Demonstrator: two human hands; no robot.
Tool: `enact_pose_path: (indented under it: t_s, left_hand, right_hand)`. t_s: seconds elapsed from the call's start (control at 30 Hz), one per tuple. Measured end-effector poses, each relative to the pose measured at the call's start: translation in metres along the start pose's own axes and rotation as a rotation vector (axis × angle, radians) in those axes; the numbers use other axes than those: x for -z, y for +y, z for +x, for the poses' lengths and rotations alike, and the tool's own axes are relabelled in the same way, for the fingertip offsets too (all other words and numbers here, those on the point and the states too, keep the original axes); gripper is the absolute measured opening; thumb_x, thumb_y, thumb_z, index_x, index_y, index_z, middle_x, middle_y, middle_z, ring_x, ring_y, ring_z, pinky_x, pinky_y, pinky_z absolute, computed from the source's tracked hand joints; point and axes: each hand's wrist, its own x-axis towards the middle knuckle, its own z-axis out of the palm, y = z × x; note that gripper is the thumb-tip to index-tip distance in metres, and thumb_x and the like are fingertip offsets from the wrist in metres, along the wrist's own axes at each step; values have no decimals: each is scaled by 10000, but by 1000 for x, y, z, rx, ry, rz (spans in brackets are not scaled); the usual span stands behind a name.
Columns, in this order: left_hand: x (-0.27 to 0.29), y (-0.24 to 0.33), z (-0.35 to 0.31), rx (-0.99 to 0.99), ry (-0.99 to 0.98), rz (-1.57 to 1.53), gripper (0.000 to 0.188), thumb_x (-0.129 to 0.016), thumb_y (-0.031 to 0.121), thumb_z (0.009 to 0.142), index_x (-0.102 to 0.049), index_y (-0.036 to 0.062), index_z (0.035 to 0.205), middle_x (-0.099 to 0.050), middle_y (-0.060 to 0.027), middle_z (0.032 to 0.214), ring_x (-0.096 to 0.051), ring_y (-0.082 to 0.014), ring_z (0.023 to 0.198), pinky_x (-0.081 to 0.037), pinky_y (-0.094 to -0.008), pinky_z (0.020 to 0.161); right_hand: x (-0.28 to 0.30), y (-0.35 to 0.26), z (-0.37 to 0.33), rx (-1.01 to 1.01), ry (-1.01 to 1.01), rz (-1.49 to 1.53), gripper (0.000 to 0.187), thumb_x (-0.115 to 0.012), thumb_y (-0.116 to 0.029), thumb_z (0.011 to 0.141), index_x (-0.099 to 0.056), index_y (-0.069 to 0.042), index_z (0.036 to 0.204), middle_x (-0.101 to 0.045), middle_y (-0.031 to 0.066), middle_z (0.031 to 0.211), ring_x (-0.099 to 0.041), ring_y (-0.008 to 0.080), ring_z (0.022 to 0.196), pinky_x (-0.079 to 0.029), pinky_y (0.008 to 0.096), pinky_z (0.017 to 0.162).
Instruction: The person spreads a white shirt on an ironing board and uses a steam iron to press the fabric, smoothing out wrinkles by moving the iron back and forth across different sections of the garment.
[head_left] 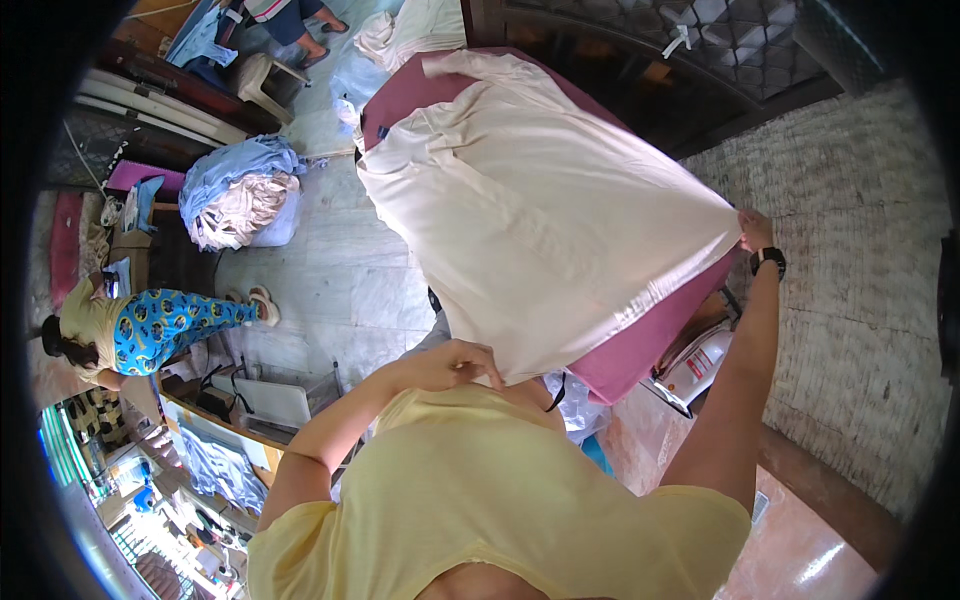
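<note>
Both my hands are at the near edge of the cream shirt (560, 220), and it lies laid out over the dusky-pink cloth cover (640, 355), its front end coming off toward my body. My right hand (757, 232), the one below the black watch (768, 261), has thumb and fingers pressed together, pinching one corner out at full stretch. My left hand (455, 367) is close to my chest, fingers curled down and, as far as I can judge, nipping the other corner; the tips are partly hidden.

Between them the hem (640, 308) runs fairly straight, with the cloth drawn smooth toward my right. Up at the far side there's rumpling, around the sleeve (500, 68) and the collar end.

I'd call this the spreading and squaring step. The next move, I reckon, wants even tension from both sides, that hem laid flat on the cover, then those far creases smoothed by palm.
</note>
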Motion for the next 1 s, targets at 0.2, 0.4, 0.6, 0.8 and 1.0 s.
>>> enact_pose_path:
  t_s: [0.2,0.4,0.6,0.8,1.0]
  left_hand:
    - [-38,-35,52,111,-269,47,336,-468,-80,856,-688,45,1077,-655,-82,1126,-580,-206,1096,-434,-319,979]
    - [-15,-37,74,-25,-132,74,260,-592,112,957,-601,56,1211,-597,-58,1247,-557,-192,1150,-460,-343,968]
    - [178,-28,130,-293,859,462,510,-669,27,882,-441,28,1338,-507,-162,1306,-623,-225,1025,-518,-327,870]
    - [306,11,203,-240,1080,1121,776,-746,136,784,-310,130,1427,-365,-285,1339,-482,-438,1204,-477,-490,948]
    - [376,40,264,42,1020,1225,498,-704,218,828,-527,110,1281,-458,-247,1309,-544,-446,1148,-490,-475,947]
  right_hand:
    - [-22,67,27,208,285,-764,190,-675,-192,879,-690,-69,1023,-721,133,940,-676,288,810,-534,387,759]
    - [-72,17,-66,63,585,-948,371,-658,-268,877,-574,-132,1212,-603,177,1196,-592,391,1105,-519,480,890]
    - [-178,99,-235,232,662,-885,607,-614,-469,883,-541,-14,1278,-511,263,1313,-453,446,1227,-416,536,1005]
    - [-264,110,-377,-115,651,-531,544,-678,-476,843,-553,-21,1113,-564,232,1112,-511,425,1103,-397,549,947]
    - [-302,161,-377,180,800,-425,221,-724,-227,829,-578,-92,925,-637,85,851,-583,307,815,-393,508,839]
